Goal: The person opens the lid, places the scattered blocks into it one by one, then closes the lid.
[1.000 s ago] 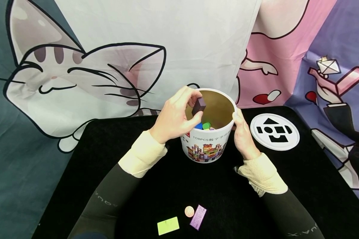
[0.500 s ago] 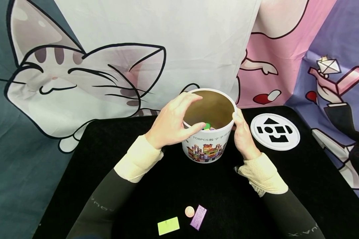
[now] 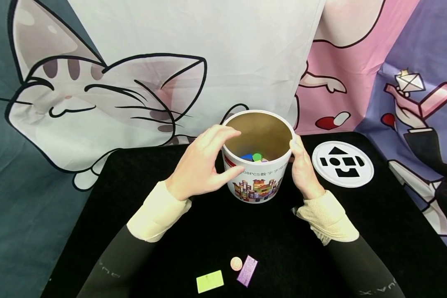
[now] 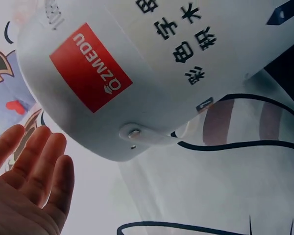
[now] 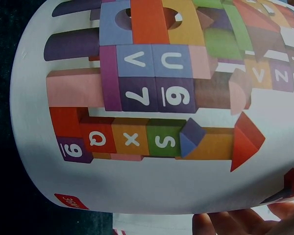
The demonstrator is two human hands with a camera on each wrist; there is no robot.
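A white bucket (image 3: 258,182) with printed block pictures stands upright on the black cloth (image 3: 223,231). Inside it, a green round block (image 3: 257,157) and a blue block (image 3: 247,157) show near the front wall. My left hand (image 3: 199,165) is held by the bucket's left side, fingers spread from the thumb and nothing between them. The left wrist view has these fingers (image 4: 56,188) apart from the bucket's wall, near its red label. At the right rim my right hand (image 3: 303,169) grips the bucket, thumb up at the edge; its fingertips (image 5: 245,220) show beside the wall in the right wrist view.
Nearer the front lie a lime-green rectangular block (image 3: 210,282), a pale round block (image 3: 236,263) and a purple rectangular block (image 3: 247,271). Right of the bucket lies a white round lid (image 3: 328,169) with black shapes. A printed cloth backdrop (image 3: 246,54) hangs behind the table.
A dark block pinched in my left hand over the bucket was let go and is no longer in sight. That hand then moved left and down, away from the bucket's mouth. My right hand stayed put.
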